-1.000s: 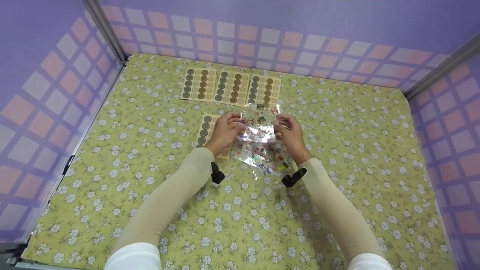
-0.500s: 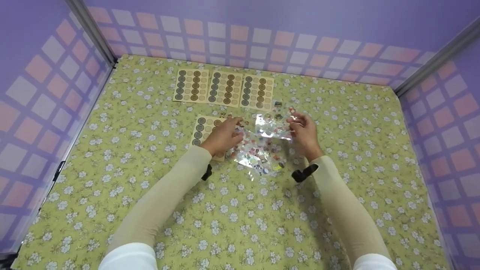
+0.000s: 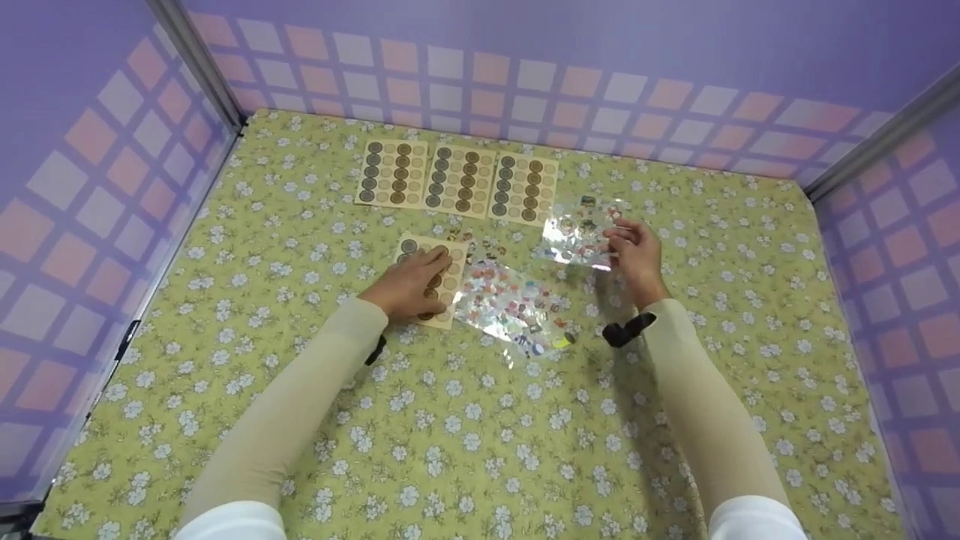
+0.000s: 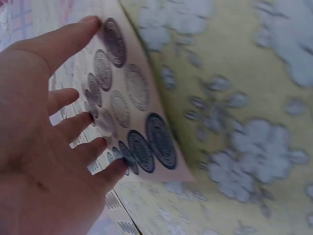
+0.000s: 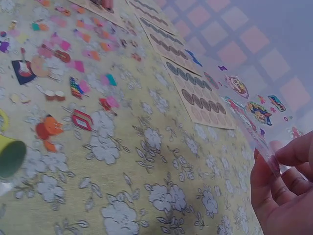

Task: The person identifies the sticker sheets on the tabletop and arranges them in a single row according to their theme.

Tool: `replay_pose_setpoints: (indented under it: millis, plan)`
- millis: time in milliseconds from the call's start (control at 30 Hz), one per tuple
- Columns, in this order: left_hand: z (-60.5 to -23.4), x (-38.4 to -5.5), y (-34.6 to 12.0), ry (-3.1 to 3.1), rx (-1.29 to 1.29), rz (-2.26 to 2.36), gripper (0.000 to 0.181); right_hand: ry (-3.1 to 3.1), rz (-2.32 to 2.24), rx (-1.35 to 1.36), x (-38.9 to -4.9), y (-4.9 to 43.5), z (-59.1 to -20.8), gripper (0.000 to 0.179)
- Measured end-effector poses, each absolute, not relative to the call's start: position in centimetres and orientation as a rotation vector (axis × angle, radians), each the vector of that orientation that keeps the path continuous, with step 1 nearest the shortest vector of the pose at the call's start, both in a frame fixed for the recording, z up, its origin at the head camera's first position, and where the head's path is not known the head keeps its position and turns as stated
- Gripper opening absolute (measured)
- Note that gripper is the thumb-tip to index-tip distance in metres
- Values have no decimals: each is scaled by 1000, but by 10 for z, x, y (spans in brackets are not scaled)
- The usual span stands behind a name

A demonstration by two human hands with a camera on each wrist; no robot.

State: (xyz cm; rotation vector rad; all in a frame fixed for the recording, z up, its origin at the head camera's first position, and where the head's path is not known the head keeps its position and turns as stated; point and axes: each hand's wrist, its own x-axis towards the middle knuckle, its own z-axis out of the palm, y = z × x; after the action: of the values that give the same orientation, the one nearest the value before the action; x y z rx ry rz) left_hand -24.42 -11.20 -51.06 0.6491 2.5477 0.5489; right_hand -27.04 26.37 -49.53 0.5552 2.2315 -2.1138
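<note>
My left hand [image 3: 411, 285] lies spread over a cream sheet of round seal stickers [image 3: 458, 262], covering its left part. In the left wrist view, the thumb and fingertips touch that sticker sheet [image 4: 120, 103] with the fingers only loosely bent. To the right, my right hand [image 3: 637, 255] pinches the edge of a clear sticker sheet [image 3: 574, 232] between thumb and fingers. Colourful little pictures are printed on this clear sheet [image 5: 259, 112], raised at an angle in the right wrist view. Between the hands, more transparent sticker sheets [image 3: 510, 300] with small pictures lie flat, shiny with glare.
At the back, three cream sheets of round stickers [image 3: 391, 174] lie side by side. A flowered yellow cloth [image 3: 480, 450] covers the table. Purple partitions with pink and white squares [image 3: 525, 75] enclose the back and both sides.
The hands have drawn apart. My right hand has carried the clear sheet to the right, off the others; my left hand has moved left onto the cream sheet.
</note>
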Motion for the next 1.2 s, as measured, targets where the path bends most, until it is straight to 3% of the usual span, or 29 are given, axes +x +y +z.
replay_pose_setpoints:
  millis: [300,533,733,967,1200]
  plan:
    - [-512,-239,-137,2559,550,528,89,2204,-2117,592,-289,265,-481,29]
    - [-509,-249,-151,2550,458,579,94,2252,-2059,672,-317,271,-495,35]
    - [-504,-253,-147,2513,464,542,84,2263,-2060,734,-333,280,-506,35]
    - [-502,-255,-143,2527,538,508,55,2317,-1970,789,-341,286,-514,36]
    - [-501,-253,-146,2523,472,514,70,2211,-2092,817,-354,285,-520,35]
